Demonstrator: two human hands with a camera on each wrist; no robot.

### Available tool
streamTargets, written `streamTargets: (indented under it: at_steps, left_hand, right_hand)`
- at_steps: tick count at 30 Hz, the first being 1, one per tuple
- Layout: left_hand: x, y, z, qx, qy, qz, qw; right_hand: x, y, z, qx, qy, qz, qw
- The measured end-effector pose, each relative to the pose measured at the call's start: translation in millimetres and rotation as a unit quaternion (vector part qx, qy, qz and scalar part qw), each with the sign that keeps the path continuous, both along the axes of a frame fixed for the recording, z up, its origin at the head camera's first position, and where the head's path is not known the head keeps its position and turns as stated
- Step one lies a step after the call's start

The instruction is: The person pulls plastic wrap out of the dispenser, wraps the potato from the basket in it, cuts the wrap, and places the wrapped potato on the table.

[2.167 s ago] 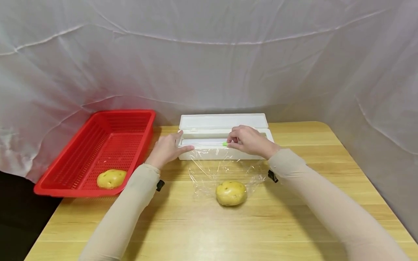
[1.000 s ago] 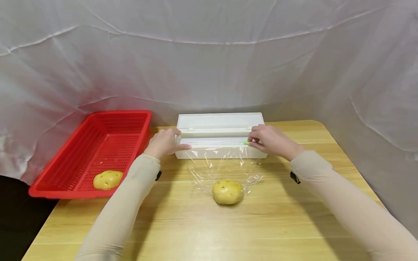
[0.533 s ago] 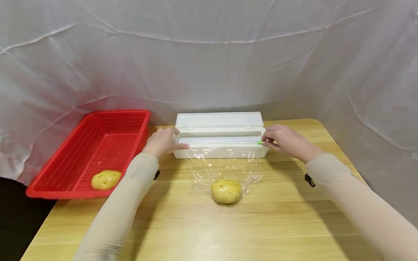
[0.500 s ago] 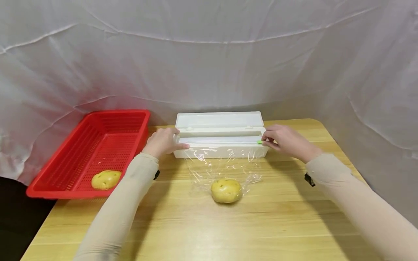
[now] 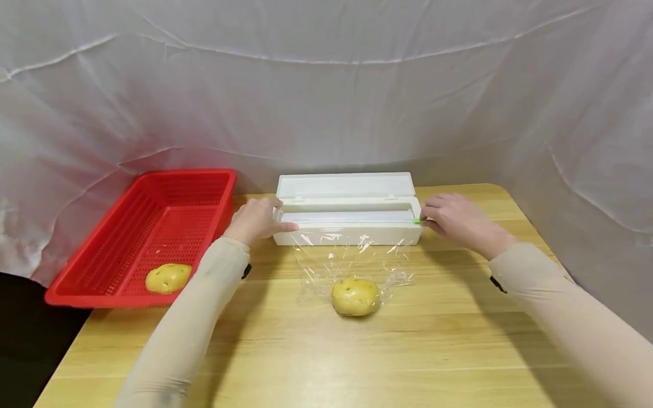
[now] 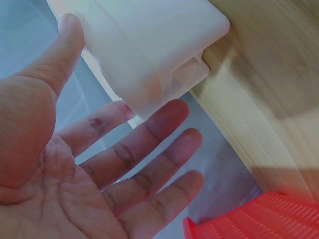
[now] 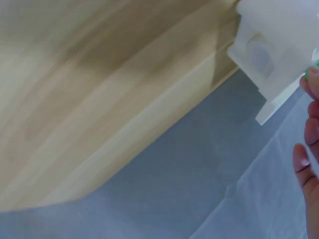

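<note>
A white cling film box (image 5: 347, 235) stands at the back with its lid raised, a roll inside. Clear cling film (image 5: 331, 258) hangs over its front onto a yellow potato (image 5: 355, 296) on the table. My left hand (image 5: 257, 219) braces the box's left end, thumb on the front rim; in the left wrist view its fingers (image 6: 149, 174) are spread and fairly straight. At the right end of the front rim, my right hand (image 5: 459, 221) pinches a small green slide cutter (image 5: 417, 221). The right wrist view shows only the edge of this hand and a bit of green.
A red plastic basket (image 5: 66, 297) at the left holds another yellow potato (image 5: 168, 278). Grey cloth (image 5: 326, 113) hangs behind and around the wooden table (image 5: 316, 362). The table's right edge runs beneath the right forearm.
My right hand has drawn the green slide cutter rightward along the front rim, from about the middle to the right end. The left hand has stayed at the box's left end.
</note>
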State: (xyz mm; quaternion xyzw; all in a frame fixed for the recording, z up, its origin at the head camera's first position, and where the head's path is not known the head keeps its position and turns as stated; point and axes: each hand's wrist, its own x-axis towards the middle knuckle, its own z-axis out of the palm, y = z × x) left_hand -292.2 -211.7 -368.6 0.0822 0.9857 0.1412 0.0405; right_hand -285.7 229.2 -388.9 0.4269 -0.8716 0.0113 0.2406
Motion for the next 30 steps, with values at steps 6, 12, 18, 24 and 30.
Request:
streamTargets:
  at_steps: [6,12,18,24,30]
  left_hand:
    - [-0.4,-3.4,0.4,-0.002,-0.005,0.005,1.0]
    - [-2.7,-4.4,-2.8,-0.001,-0.014,0.014,0.9998]
    - [1.0,-4.1,-10.4,0.008,-0.009,0.01,0.9999]
    - [8.1,-5.9,-16.9,0.033,0.024,0.014,0.9991]
    - [24.8,-7.7,-9.3,0.052,0.052,0.016,0.9972]
  right_hand:
    - [-0.4,1.2,-1.4,-0.002,-0.014,-0.013,0.9998]
    - [1.9,-1.9,-4.5,-0.024,-0.044,-0.05,0.9974]
    - [6.8,-3.7,-8.2,-0.049,-0.07,-0.09,0.9923]
    - [16.7,-5.1,-1.9,-0.049,-0.113,-0.131,0.9836]
    - [35.5,-5.8,6.8,-0.049,-0.149,-0.173,0.9724]
